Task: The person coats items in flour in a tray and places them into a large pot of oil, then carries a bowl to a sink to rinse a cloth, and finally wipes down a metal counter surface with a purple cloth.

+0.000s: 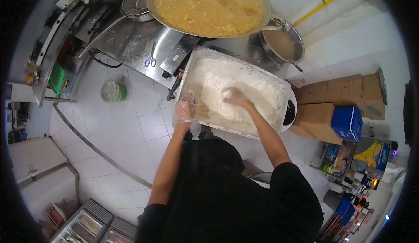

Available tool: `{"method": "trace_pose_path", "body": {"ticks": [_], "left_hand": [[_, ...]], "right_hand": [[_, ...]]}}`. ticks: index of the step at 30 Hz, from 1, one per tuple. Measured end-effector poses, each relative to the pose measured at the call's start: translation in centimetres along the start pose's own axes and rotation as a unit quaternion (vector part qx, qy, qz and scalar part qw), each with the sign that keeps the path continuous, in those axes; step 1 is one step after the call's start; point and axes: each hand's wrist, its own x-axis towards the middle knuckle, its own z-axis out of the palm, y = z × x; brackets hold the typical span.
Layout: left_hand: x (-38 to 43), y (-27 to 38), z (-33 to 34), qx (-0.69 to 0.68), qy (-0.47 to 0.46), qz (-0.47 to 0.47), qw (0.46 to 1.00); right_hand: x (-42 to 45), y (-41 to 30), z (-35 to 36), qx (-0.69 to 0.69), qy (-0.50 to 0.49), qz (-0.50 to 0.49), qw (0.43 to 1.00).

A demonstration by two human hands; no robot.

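Note:
A deep rectangular metal tray (284,95) with floury walls lies in front of me, and a thick bed of white flour (226,76) covers its inside. My left hand (185,108), in a clear plastic glove, is at the tray's near left corner. Its fingers overlap the rim, and whether they grip it is unclear. Blurred by motion, my right hand (237,97) is low over the middle of the flour. A pale, floury patch shows at its fingertips; whether that is a held piece or loose flour cannot be made out.
Beyond the tray, a large wok (265,30) holds bubbling yellow oil. Beside it stands a pot of brownish liquid (280,43). Blue-handled scissors (150,61) lie on the steel counter (131,46). A green bucket (113,91) is on the floor; cardboard boxes (340,92) are stacked at right.

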Motion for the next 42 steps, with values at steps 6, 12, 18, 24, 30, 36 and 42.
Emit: {"method": "trace_pose_path", "body": {"ticks": [6, 12, 18, 24, 30, 36, 42], "left_hand": [[0.3, -1.2, 0.8, 0.042, -0.014, 0.037, 0.998], [0.4, -1.1, 1.1, 0.060, -0.010, 0.004, 0.998], [0.5, -0.4, 0.9, 0.124, 0.006, 0.038, 0.992], [-0.1, -1.2, -0.1, 0.063, -0.025, -0.001, 0.998], [-0.7, -2.4, 0.9, -0.141, 0.049, -0.003, 0.989], [0.2, -0.4, 1.9, -0.036, 0.082, 0.078, 0.993], [-0.4, -0.4, 0.7, -0.052, 0.037, -0.009, 0.998]], "right_hand": [[-1.8, -1.9, -2.3, -0.013, 0.105, 0.008, 0.994], [-1.0, -1.4, -2.0, 0.086, 0.115, -0.097, 0.985], [-0.4, -3.8, -0.5, -0.188, 0.253, -0.058, 0.947], [6.8, -0.5, 7.5, -0.235, 0.339, -0.240, 0.878], [10.3, -2.8, 10.5, -0.100, 0.253, -0.171, 0.947], [10.6, 0.0, 10.2, -0.084, 0.158, -0.178, 0.967], [4.5, -2.6, 2.6, 0.310, 0.057, -0.019, 0.949]]}}
